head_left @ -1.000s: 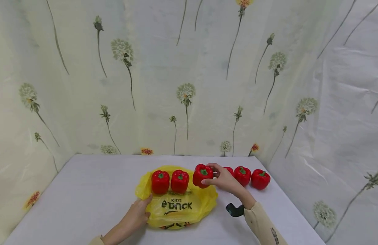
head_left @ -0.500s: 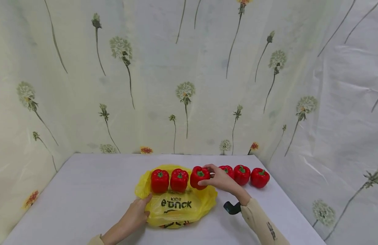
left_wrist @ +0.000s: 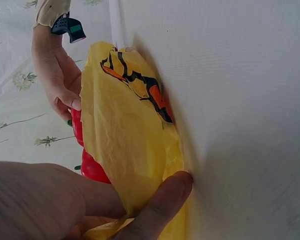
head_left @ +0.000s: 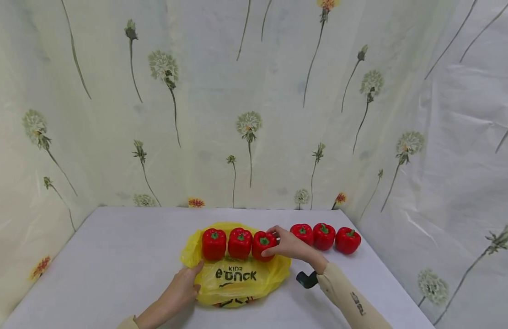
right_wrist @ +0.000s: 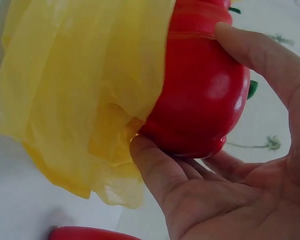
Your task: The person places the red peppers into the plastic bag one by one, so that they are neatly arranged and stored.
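A yellow plastic bag (head_left: 237, 290) with dark print lies in the middle of the table. My left hand (head_left: 181, 285) pinches its left edge; in the left wrist view, thumb and fingers hold the thin plastic (left_wrist: 124, 140). Two red bell peppers, one at the left (head_left: 214, 246) and one in the middle (head_left: 239, 246), stand side by side in the bag's mouth. Just right of them, my right hand (head_left: 292, 245) grips a third bell pepper (right_wrist: 205, 95), thumb on one side and fingers on the other. The bag's edge covers part of that pepper in the right wrist view.
Three more red bell peppers, the nearest (head_left: 302, 232), a middle one (head_left: 323, 236) and the farthest (head_left: 348, 241), stand in a row at the table's back right. A dandelion-print curtain (head_left: 204, 114) hangs behind the white table (head_left: 126, 256).
My right hand has brought its bell pepper left and down, beside the two on the bag. The nearest pepper in the right-hand row now shows more. My left hand keeps its place.
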Demonstrator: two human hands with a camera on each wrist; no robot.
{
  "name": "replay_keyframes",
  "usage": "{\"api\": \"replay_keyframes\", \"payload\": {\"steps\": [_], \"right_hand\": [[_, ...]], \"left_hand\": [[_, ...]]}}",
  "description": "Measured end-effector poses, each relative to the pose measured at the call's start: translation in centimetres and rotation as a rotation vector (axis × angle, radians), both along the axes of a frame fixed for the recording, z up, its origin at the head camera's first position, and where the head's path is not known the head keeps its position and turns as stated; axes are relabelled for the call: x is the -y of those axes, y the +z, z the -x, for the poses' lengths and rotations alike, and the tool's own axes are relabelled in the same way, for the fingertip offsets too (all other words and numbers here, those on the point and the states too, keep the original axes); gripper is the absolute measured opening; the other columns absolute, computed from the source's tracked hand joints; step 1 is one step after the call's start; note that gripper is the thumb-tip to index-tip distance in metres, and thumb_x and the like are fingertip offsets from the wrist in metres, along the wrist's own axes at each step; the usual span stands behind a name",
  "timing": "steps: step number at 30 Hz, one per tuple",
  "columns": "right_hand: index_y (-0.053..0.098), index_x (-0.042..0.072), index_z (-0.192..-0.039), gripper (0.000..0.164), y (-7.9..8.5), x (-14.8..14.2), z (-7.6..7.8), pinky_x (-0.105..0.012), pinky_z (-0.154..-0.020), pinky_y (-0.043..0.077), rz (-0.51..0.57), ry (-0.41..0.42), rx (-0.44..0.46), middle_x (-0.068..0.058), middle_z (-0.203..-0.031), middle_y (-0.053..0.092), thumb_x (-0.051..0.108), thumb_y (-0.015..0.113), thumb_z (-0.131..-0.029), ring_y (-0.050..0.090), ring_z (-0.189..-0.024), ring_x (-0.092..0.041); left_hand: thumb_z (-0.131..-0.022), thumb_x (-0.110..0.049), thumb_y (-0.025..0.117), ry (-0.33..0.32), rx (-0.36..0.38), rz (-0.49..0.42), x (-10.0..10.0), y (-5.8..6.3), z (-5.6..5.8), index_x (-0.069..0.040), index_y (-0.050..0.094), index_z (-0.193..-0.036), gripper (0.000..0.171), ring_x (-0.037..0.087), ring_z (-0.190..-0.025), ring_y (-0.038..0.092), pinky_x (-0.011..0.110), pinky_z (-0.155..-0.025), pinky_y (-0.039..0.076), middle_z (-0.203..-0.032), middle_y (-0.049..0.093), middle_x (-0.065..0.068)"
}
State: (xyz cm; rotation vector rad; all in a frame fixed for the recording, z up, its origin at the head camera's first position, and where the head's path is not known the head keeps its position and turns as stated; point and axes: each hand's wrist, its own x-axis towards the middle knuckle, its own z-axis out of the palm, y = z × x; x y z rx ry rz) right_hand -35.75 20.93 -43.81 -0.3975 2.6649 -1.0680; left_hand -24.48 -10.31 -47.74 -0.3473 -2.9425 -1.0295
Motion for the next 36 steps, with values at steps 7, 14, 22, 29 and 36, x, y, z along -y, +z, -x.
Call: {"api": "replay_keyframes", "payload": {"steps": [7,14,22,29,36], "right_hand": [[0.048,0.013,-0.129,0.075,-0.7,0.1,0.1,-0.041,-0.090,0.055,-0.027,0.024,0.012,-0.008,-0.124,0.057,0.042,0.083,-0.070,0.054,-0.110,-0.021],[0.046,0.013,-0.131,0.076,-1.5,0.2,0.2,-0.042,-0.091,0.054,-0.024,0.017,0.034,-0.008,-0.126,0.055,0.042,0.083,-0.070,0.053,-0.112,-0.020],[0.046,0.013,-0.132,0.076,-1.6,0.2,0.0,-0.043,-0.092,0.054,-0.013,0.017,0.022,-0.008,-0.127,0.056,0.043,0.082,-0.072,0.053,-0.113,-0.022],[0.046,0.011,-0.137,0.079,-1.9,0.1,0.2,-0.047,-0.096,0.052,-0.023,0.033,0.001,-0.010,-0.133,0.055,0.044,0.081,-0.073,0.052,-0.119,-0.026],[0.044,0.008,-0.141,0.086,-2.0,-0.1,0.2,-0.049,-0.099,0.050,-0.016,0.037,0.015,-0.013,-0.138,0.052,0.044,0.081,-0.073,0.050,-0.124,-0.030]], "left_hand": [[-0.075,0.014,0.068,0.007,0.019,0.004,-0.1,0.0,0.0,0.012,0.051,-0.132,0.059,0.047,-0.126,0.047,0.056,-0.098,0.046,-0.136,0.050,0.031],[-0.075,0.014,0.068,0.002,0.017,-0.013,0.0,-0.1,-0.1,0.012,0.050,-0.132,0.060,0.048,-0.127,0.046,0.057,-0.099,0.045,-0.138,0.049,0.031],[-0.076,0.014,0.067,0.006,0.025,-0.014,0.0,0.0,0.0,0.011,0.049,-0.133,0.060,0.047,-0.128,0.045,0.057,-0.100,0.043,-0.138,0.049,0.030],[-0.076,0.013,0.067,0.009,0.019,-0.009,0.0,0.0,-0.1,0.011,0.050,-0.132,0.059,0.048,-0.127,0.046,0.058,-0.099,0.044,-0.137,0.050,0.030],[-0.076,0.013,0.067,0.014,0.032,-0.008,-0.1,0.0,0.0,0.011,0.050,-0.132,0.058,0.047,-0.127,0.046,0.058,-0.099,0.044,-0.137,0.050,0.030]]}}
